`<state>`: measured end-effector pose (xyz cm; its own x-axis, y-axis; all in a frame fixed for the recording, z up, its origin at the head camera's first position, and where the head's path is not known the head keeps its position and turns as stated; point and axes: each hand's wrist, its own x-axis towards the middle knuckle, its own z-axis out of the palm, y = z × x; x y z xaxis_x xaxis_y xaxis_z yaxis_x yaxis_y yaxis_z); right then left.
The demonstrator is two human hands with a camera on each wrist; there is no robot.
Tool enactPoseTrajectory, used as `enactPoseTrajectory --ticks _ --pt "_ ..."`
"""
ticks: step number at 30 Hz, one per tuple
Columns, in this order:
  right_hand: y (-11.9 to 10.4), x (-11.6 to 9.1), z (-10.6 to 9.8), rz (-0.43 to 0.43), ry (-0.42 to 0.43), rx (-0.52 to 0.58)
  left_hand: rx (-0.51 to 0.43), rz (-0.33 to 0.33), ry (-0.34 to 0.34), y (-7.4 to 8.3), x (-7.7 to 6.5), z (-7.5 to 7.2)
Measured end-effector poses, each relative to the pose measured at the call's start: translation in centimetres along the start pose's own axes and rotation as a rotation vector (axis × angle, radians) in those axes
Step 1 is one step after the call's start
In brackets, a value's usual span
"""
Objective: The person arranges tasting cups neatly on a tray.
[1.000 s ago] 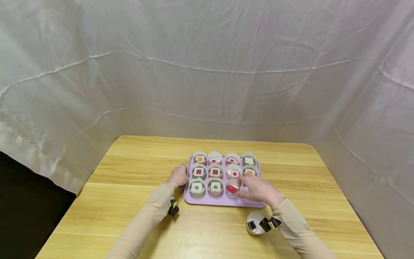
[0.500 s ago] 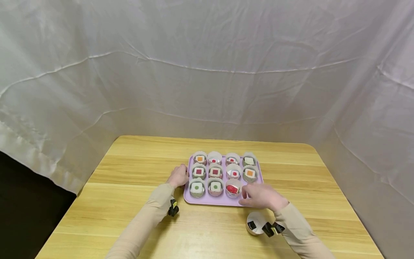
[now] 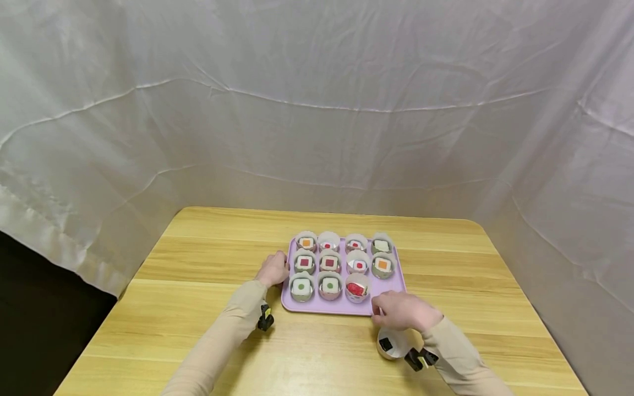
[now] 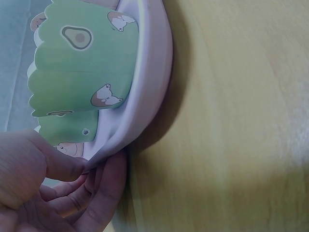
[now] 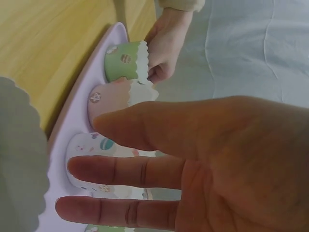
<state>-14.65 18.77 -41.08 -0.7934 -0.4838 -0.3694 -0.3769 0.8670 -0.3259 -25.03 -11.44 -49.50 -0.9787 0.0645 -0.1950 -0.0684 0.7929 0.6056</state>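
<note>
At the left edge of a lilac tray [image 3: 378, 286], my left hand [image 3: 272, 269] pinches the rim. In the left wrist view its thumb lies over the rim and its fingers [image 4: 108, 186] curl beneath. Scalloped paper baking cups stand in rows on the tray, each with small contents; one front cup [image 3: 364, 297] holds a red piece. My right hand [image 3: 403, 311] hovers by the tray's front right corner, above a loose paper cup [image 3: 398, 341] with a black square piece [image 3: 385, 344] inside. The right wrist view shows that hand's thumb and fingers [image 5: 111, 170] straight, holding nothing.
The wooden table [image 3: 317, 363] reaches forward to a hanging pale cloth [image 3: 317, 143]. In the right wrist view, a pale scalloped cup rim [image 5: 19, 159] stands close at the left, and a green cup [image 5: 118, 65] is at the tray's far end.
My right hand has drawn back from the front cup with the red piece, moving right and nearer, to above the loose cup. The left hand stays on the tray rim.
</note>
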Motion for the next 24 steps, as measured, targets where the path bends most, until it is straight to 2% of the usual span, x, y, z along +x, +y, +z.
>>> enactPoseTrajectory --ticks 9,18,24 --pt "-0.2 -0.1 1.2 -0.005 -0.031 0.000 -0.009 -0.005 -0.006 0.1 -0.1 0.0" --pt "-0.4 -0.1 1.9 0.067 -0.072 -0.017 0.006 0.000 0.001 0.0 0.1 0.0" --pt "-0.4 -0.3 2.4 0.050 -0.073 -0.039 -0.002 0.001 -0.001 0.0 0.0 0.0"
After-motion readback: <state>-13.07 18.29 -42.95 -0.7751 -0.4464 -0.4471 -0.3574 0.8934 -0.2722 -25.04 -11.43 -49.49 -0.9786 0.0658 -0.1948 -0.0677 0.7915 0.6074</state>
